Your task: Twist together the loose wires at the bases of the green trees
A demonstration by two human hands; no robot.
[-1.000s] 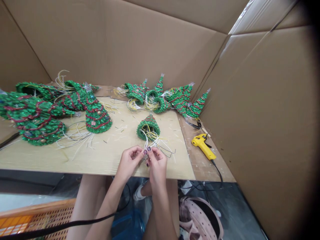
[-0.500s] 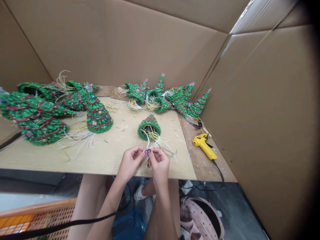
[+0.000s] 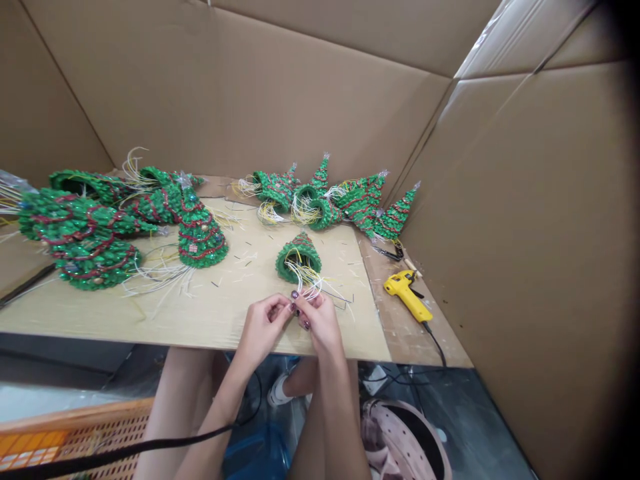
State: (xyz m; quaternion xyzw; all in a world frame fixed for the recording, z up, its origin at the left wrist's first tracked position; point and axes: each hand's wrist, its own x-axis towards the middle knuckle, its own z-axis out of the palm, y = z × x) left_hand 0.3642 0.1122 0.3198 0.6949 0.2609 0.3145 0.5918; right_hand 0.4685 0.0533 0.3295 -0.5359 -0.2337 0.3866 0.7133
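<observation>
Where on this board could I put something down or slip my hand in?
The roomiest patch is the front of the pale board, before the beaded tree and left of the left hand, though wire snippets lie about. A narrower one lies between the right hand and the glue gun. The far left and back are crowded with trees.

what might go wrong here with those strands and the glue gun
The white and yellow strands pinched between the left hand and right hand run into the small green tree, so pulling hard might tangle or loosen them. The yellow glue gun's black cord drops over the edge and might snag.
</observation>
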